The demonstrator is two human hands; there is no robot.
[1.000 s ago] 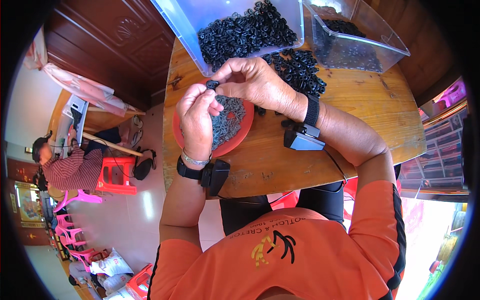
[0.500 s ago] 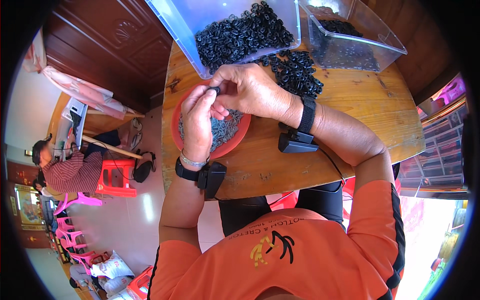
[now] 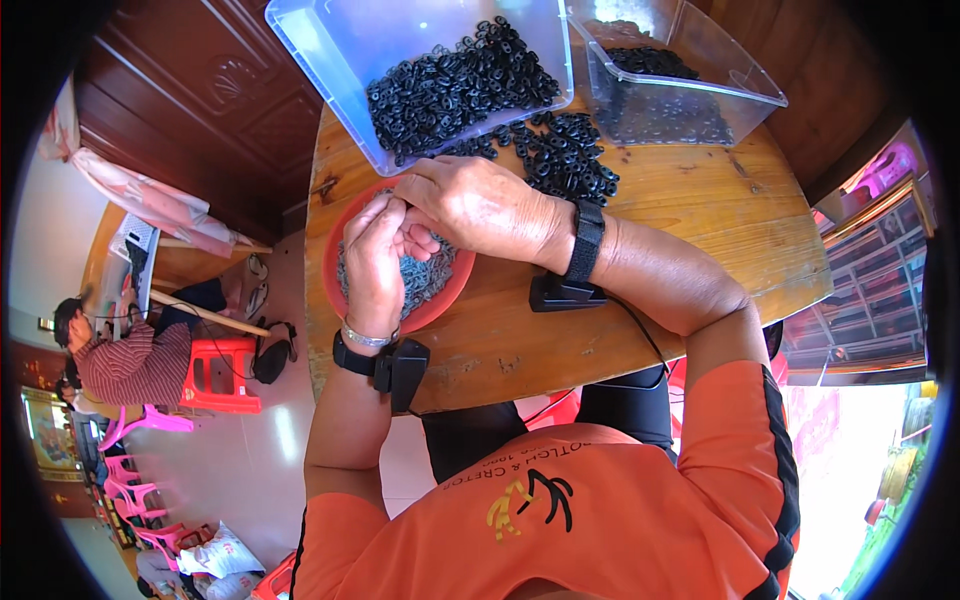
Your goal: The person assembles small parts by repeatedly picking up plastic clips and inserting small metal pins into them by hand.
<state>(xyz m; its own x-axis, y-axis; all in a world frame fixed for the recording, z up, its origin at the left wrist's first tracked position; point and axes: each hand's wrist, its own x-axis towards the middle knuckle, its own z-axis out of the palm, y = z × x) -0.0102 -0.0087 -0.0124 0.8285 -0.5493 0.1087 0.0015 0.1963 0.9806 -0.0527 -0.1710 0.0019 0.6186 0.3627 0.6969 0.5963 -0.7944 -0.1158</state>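
My left hand point(image 3: 374, 262) and my right hand point(image 3: 482, 208) meet with their fingertips together above a red-orange bowl point(image 3: 462, 286). Both are closed in a pinch, and whatever sits between the fingertips is hidden by the fingers. Inside the bowl lie many small grey-blue pieces point(image 3: 432, 278). Just beyond my right hand, a loose pile of small black oval pieces with holes point(image 3: 572, 158) rests on the wooden table point(image 3: 700, 220).
A clear plastic bin point(image 3: 330, 70) at the back holds a heap of black pieces point(image 3: 460, 90). To its right stands a second clear bin point(image 3: 735, 95), also with black pieces. At far left a person in a striped top point(image 3: 140, 360) sits near a red stool point(image 3: 222, 375).
The black piece that showed between my fingertips is now hidden. My fingers have drawn closer together, and the whole view has shifted slightly, with table and bins further left.
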